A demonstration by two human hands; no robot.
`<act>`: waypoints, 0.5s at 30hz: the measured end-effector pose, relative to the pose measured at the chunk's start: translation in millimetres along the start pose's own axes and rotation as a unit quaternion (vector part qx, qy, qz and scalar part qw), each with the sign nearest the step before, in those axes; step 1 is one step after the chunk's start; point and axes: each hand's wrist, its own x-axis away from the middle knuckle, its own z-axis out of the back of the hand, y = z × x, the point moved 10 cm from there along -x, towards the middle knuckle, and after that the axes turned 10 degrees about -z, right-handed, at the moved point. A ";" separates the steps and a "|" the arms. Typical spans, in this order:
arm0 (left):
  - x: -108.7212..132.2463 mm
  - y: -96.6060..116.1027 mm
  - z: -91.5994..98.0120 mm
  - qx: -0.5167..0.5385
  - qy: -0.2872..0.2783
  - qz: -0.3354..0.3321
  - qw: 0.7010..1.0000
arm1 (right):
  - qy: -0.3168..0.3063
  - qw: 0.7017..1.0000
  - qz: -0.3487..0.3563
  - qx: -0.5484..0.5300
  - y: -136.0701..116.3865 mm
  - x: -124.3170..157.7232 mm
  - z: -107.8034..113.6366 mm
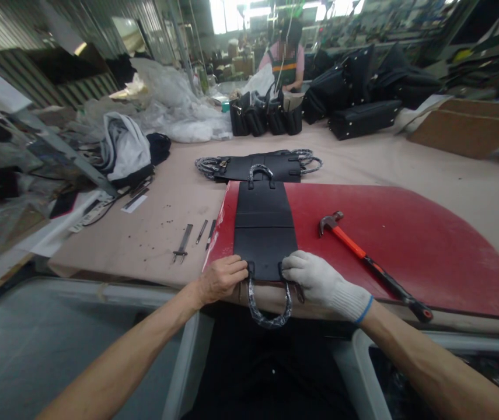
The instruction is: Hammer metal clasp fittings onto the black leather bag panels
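Observation:
A flat black bag panel (264, 233) lies across the left end of a red board (407, 239), with a plastic-wrapped handle at its far end and another hanging over the table edge. Bare, my left hand (224, 276) pinches the panel's near left edge beside a handle tab. On the opposite near corner, my right hand (314, 279), in a white knit glove with a blue cuff, has its fingers closed on the edge. To the right rests a claw hammer (358, 249) with an orange and black handle.
Metal punching tools (183, 242) lie left of the board. Behind it is a stack of similar black panels (262, 166). Finished black bags (267, 114) stand farther back, near a seated person (290, 61). Pale bins (100, 291) stand below the table edge.

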 end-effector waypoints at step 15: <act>20.5 2.2 3.9 0.060 0.137 0.089 0.985 | 0.115 0.980 -0.163 -0.022 16.7 24.8 1.9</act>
